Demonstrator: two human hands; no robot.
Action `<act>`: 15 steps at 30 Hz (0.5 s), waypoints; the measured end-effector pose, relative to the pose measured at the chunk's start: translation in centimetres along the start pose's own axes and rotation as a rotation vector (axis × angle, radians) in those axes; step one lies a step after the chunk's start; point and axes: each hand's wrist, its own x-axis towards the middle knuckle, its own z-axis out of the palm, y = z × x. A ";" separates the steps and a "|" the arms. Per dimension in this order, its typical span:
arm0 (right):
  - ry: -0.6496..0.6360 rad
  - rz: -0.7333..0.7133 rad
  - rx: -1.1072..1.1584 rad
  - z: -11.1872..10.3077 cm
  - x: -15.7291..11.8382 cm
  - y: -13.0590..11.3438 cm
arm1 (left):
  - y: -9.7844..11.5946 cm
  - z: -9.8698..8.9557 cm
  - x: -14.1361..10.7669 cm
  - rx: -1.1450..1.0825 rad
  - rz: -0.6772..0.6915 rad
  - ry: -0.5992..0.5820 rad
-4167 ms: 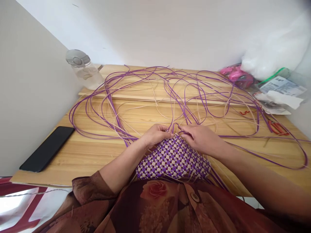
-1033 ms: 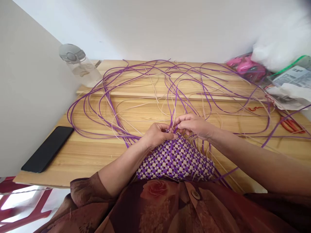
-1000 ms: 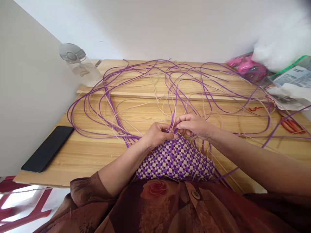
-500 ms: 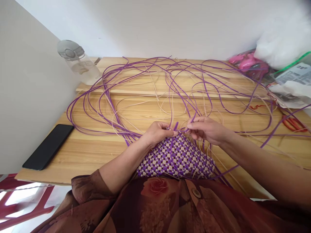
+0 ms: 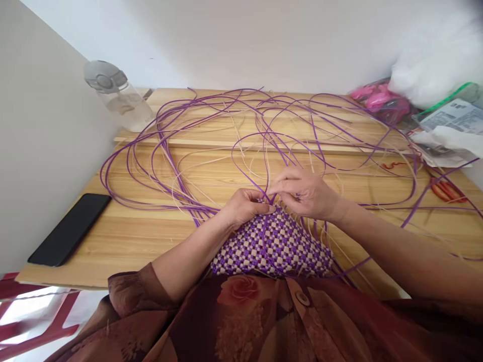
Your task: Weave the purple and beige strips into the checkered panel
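Note:
A woven piece (image 5: 271, 241) in a purple and beige check lies against the table's front edge, close to my body. My left hand (image 5: 245, 207) pinches its upper corner, thumb on top and the fingers behind. Just to the right, my right hand (image 5: 302, 193) is closed at that same corner, its fingertips on a purple strand (image 5: 247, 173) that loops up and to the left. Long loose purple and beige strands (image 5: 166, 146) fan out from the weave over the table. The fingertips of my right hand partly cover where the strands cross.
A black phone (image 5: 70, 229) lies at the left of the wooden table (image 5: 143, 236). Behind it stands a clear bottle with a grey lid (image 5: 118, 95). To the right are red-handled scissors or pliers (image 5: 448, 191), papers (image 5: 453, 120) and a pink bagged item (image 5: 381, 98).
My right hand has moved left to the woven corner. The purple strand it handles has swung from the right side into a loop on the left. My left hand stays in place.

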 end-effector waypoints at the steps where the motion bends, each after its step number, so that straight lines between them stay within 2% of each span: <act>1: -0.058 -0.068 -0.038 -0.1 0.1 0.0 | 0.0 0.0 0.0 -0.006 -0.004 -0.003; 5: -0.209 -0.226 -0.244 -0.5 0.9 0.4 | -0.1 0.1 0.1 -0.035 -0.001 -0.032; 9: -0.178 -0.281 -0.306 -1.3 1.6 1.3 | 0.2 0.2 -0.1 -0.080 -0.030 -0.067; 12: -0.123 -0.231 -0.269 -2.2 1.6 1.6 | 0.5 0.3 -0.3 -0.094 -0.025 -0.072; 15: -0.201 -0.075 -0.171 -2.7 1.4 1.1 | 0.6 0.3 -0.4 -0.093 -0.025 -0.056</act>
